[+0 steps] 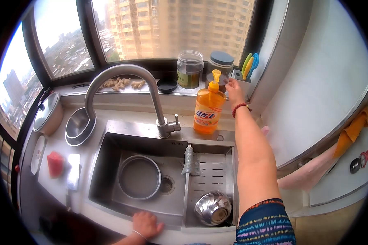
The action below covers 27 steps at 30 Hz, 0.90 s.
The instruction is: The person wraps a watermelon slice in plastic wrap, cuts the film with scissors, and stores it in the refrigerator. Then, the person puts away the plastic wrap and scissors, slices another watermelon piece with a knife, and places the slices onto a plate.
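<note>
My right hand is stretched to the windowsill, its fingers closed at the edge of a dark round piece, partly hidden behind the pump of an orange dish soap bottle. What this piece is I cannot make out. Beside the hand stands a white knife holder with green, yellow and blue handles. A jar with a blue lid is just behind. At the front rim of the sink, my left hand rests with nothing in it, thumb apart. A round grey pan lies in the basin.
A steel bowl lies tilted on the right drain tray. The curved faucet rises behind the basin. An open jar, black lid and ginger line the sill. Leftward are a cleaver, red chunk and lidded pot.
</note>
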Available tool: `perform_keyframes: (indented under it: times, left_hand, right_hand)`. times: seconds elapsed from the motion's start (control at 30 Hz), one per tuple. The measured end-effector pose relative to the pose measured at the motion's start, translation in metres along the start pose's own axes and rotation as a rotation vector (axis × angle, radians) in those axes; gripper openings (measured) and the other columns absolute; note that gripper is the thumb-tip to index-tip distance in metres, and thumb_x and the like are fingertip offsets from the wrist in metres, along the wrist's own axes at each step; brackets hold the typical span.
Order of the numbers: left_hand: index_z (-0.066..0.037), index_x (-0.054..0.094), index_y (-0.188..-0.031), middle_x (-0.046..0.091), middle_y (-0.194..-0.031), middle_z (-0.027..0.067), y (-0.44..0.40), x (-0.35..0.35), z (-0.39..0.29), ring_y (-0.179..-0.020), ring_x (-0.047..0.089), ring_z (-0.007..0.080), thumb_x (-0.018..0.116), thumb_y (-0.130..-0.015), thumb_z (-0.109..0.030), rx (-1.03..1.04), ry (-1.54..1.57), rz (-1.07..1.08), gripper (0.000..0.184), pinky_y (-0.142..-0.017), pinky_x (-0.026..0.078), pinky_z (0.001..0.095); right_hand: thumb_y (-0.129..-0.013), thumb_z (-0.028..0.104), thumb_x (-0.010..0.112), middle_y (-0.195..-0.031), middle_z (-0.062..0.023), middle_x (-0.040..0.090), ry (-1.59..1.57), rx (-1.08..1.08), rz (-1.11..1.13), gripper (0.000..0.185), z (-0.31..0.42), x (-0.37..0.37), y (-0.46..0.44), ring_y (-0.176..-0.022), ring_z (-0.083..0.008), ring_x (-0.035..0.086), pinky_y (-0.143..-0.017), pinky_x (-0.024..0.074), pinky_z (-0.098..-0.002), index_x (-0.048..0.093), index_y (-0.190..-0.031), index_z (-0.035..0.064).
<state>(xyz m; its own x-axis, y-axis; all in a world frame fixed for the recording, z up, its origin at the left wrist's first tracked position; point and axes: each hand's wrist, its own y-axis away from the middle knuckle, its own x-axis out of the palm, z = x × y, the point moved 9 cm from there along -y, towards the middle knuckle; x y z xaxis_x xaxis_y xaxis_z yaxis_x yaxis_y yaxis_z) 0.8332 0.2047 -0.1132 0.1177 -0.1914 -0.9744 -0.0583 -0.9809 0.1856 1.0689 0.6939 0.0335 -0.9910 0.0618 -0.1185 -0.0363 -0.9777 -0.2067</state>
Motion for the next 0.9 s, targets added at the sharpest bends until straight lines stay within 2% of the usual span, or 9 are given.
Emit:
perform_keyframes:
  times: [0.17, 0.27, 0.33, 0.43, 0.6, 0.63, 0.7, 0.77, 0.9]
  left_hand:
    - [-0.012, 0.065, -0.068, 0.060, -0.078, 0.0044, -0.001, -0.005, -0.003, -0.079, 0.055, 0.0238, 0.058, -0.070, -0.048, 0.022, 0.020, -0.006, 0.036, -0.069, 0.040, 0.0384]
    - [-0.012, 0.067, -0.072, 0.061, -0.079, 0.0027, -0.001, 0.001, 0.000, -0.083, 0.055, 0.0226, 0.059, -0.067, -0.047, -0.015, 0.023, 0.042, 0.036, -0.075, 0.038, 0.0388]
    - [-0.012, 0.065, -0.069, 0.060, -0.077, 0.0030, -0.002, 0.001, 0.000, -0.081, 0.056, 0.0227, 0.059, -0.066, -0.047, -0.007, 0.029, 0.040, 0.036, -0.073, 0.038, 0.0391]
    - [-0.011, 0.064, -0.067, 0.059, -0.075, 0.0033, -0.001, -0.001, 0.000, -0.078, 0.055, 0.0227, 0.059, -0.066, -0.047, 0.002, 0.056, 0.005, 0.036, -0.072, 0.038, 0.0394]
    - [-0.012, 0.063, -0.067, 0.059, -0.075, 0.0032, -0.006, -0.008, -0.004, -0.079, 0.055, 0.0218, 0.058, -0.068, -0.047, 0.012, 0.041, 0.048, 0.036, -0.073, 0.037, 0.0387]
    - [-0.012, 0.064, -0.067, 0.059, -0.075, 0.0030, -0.004, -0.006, -0.003, -0.079, 0.054, 0.0214, 0.057, -0.068, -0.047, 0.004, 0.034, 0.075, 0.036, -0.074, 0.037, 0.0383]
    - [-0.013, 0.064, -0.068, 0.058, -0.075, 0.0022, -0.004, -0.007, -0.004, -0.080, 0.054, 0.0200, 0.057, -0.070, -0.048, -0.001, 0.020, 0.093, 0.036, -0.074, 0.036, 0.0372]
    - [-0.013, 0.064, -0.069, 0.058, -0.075, 0.0018, -0.005, -0.014, -0.004, -0.080, 0.053, 0.0190, 0.057, -0.070, -0.049, 0.005, 0.030, 0.075, 0.037, -0.073, 0.036, 0.0366]
    - [-0.010, 0.062, -0.068, 0.057, -0.074, 0.0040, 0.001, -0.013, -0.001, -0.079, 0.054, 0.0202, 0.050, -0.078, -0.049, 0.035, 0.085, -0.007, 0.042, -0.070, 0.038, 0.0351]
  right_hand:
    - [-0.087, 0.025, 0.051, -0.142, -0.0210, 0.027, -0.024, 0.016, 0.010, 0.063, -0.014, 0.006, -0.012, -0.131, -0.0295, 0.028, -0.104, 0.0253, -0.0345, 0.022, -0.139, 0.0036]
    - [-0.087, 0.041, 0.048, -0.144, -0.0206, 0.021, 0.001, -0.014, -0.008, 0.071, -0.025, 0.010, -0.021, -0.134, -0.0298, 0.020, -0.107, 0.0186, -0.0353, 0.020, -0.139, 0.0016]
    - [-0.083, 0.061, 0.044, -0.146, -0.0194, 0.016, 0.085, -0.070, -0.063, 0.088, -0.041, 0.010, -0.038, -0.136, -0.0296, 0.012, -0.109, 0.0125, -0.0360, 0.017, -0.140, -0.0004]
    - [-0.078, 0.070, 0.042, -0.146, -0.0188, 0.014, 0.020, -0.041, -0.090, 0.098, -0.054, 0.003, -0.047, -0.136, -0.0297, 0.010, -0.109, 0.0110, -0.0369, 0.015, -0.140, -0.0012]
    - [-0.078, 0.067, 0.045, -0.146, -0.0172, 0.016, 0.004, -0.004, -0.082, 0.097, -0.067, -0.005, -0.048, -0.136, -0.0278, 0.012, -0.109, 0.0122, -0.0357, 0.015, -0.140, -0.0018]
    - [-0.081, 0.064, 0.043, -0.148, -0.0082, 0.014, -0.251, 0.076, 0.125, 0.083, -0.058, 0.003, -0.037, -0.136, -0.0257, 0.010, -0.107, 0.0082, -0.0448, 0.017, -0.142, 0.0138]
    - [-0.080, 0.065, 0.043, -0.147, -0.0109, 0.017, -0.241, 0.179, 0.007, 0.082, -0.062, -0.007, -0.030, -0.135, -0.0322, 0.011, -0.105, 0.0085, -0.0509, 0.018, -0.142, 0.0169]
    - [-0.082, 0.064, 0.042, -0.146, -0.0134, 0.018, -0.212, 0.165, 0.007, 0.079, -0.080, -0.026, -0.046, -0.135, -0.0313, 0.014, -0.106, 0.0092, -0.0494, 0.018, -0.142, 0.0172]
    - [-0.087, 0.059, 0.038, -0.145, -0.0137, 0.023, -0.168, 0.070, 0.016, 0.072, -0.016, -0.040, 0.012, -0.134, -0.0273, 0.020, -0.107, 0.0111, -0.0452, 0.020, -0.141, 0.0161]
